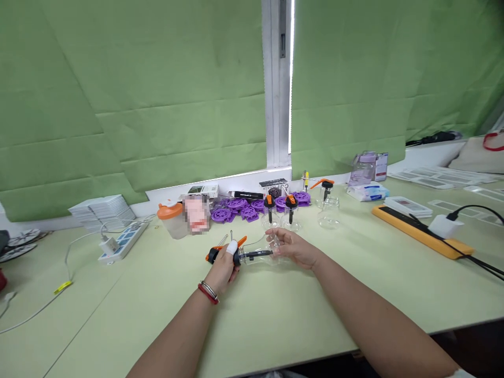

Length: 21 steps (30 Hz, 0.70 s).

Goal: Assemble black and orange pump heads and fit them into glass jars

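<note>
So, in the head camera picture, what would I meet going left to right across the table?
Yellow cable tag, blue-and-white power strip, orange-lidded cup, left hand, right hand, purple bottle, orange power strip.

A single head-worn view is taken from above the near edge of a smooth, pale yellow-green counter (275, 325), aimed forward and down toward creased green hanging sheets (157, 94); the left hand (222, 269) and right hand (297, 249) are seen from nearby, below its centre.
</note>
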Tool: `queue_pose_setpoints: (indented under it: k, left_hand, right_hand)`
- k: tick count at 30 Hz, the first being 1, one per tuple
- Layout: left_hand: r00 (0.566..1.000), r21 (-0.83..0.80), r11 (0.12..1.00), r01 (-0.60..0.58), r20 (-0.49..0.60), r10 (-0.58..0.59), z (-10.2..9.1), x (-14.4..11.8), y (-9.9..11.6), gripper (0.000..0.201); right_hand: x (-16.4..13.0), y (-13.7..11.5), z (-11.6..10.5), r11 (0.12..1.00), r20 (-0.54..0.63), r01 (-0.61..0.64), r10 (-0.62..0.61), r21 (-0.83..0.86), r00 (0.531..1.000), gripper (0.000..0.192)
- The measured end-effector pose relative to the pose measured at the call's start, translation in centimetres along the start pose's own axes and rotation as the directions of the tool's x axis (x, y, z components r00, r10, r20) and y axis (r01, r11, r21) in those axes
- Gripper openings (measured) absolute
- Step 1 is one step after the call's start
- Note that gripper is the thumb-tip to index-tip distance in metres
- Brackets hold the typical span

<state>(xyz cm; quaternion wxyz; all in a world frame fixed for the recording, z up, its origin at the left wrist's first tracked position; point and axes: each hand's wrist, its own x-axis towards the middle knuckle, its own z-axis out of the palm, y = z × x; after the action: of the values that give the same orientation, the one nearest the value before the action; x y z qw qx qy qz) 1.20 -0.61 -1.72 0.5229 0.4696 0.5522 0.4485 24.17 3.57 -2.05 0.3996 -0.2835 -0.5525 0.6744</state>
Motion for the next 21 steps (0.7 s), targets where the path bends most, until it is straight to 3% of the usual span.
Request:
queue_pose_setpoints:
  k: [5,10,16,21]
  left_hand:
    - [0.999,0.009,0.999,0.036,-0.008,-0.036,0.02,0.05,-0.06,0.045]
    - [0.998,0.036,0.998,0.051,-0.051,-0.049,-0.04,0.23,-0.04,0.046]
    - [0.997,0.042,0.999,0.021,-0.076,-0.018,-0.16,0.41,0.17,0.044]
    - [0.995,-0.008,0.999,0.046,-0.088,-0.047,-0.13,0.40,0.44,0.041]
  right_hand:
    - [-0.11,-0.24,-0.09,0.994,0.046,-0.108,0.106,0.031,0.993,0.046]
    - [-0.18,-0.23,-0.34,0.989,0.049,-0.138,0.141,-0.045,0.989,0.051]
    - [-0.21,-0.07,-0.12,0.975,0.037,0.067,-0.061,-0.210,0.997,0.068]
    - [-0.71,-0.71,0.55,0.866,0.117,0.270,-0.244,-0.420,0.963,0.070]
